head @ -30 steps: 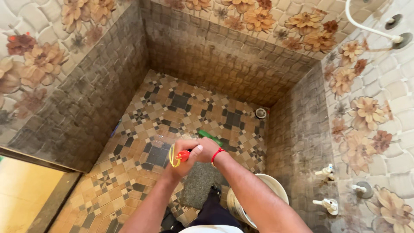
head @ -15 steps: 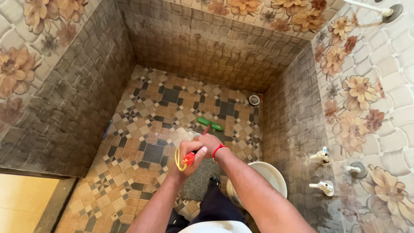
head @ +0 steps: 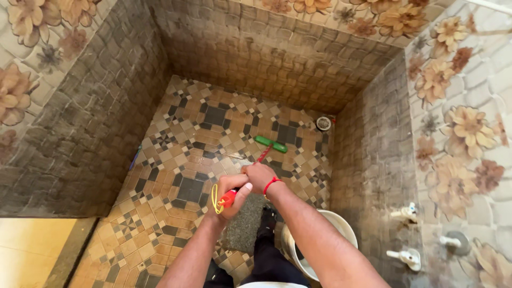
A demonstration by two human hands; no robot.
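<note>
The long-handled brush [head: 269, 144] has its green head flat on the patterned floor [head: 181, 160], at about one o'clock from my hands, and its red handle runs back up to me. Compared with a second ago the head sits a little farther out, nearer the round drain [head: 324, 123] at one o'clock in the far corner, so I judge the stroke is going outward across the tiles. My left hand [head: 230, 197] is clamped on the top end of the handle, beside its yellow hanging loop [head: 215, 199]; my right hand [head: 260, 176], with the red band on its wrist, is closed on the handle just ahead. At five o'clock, by my legs, stands a white bucket [head: 341, 226], and the wall taps [head: 404, 257] are at four o'clock.
</note>
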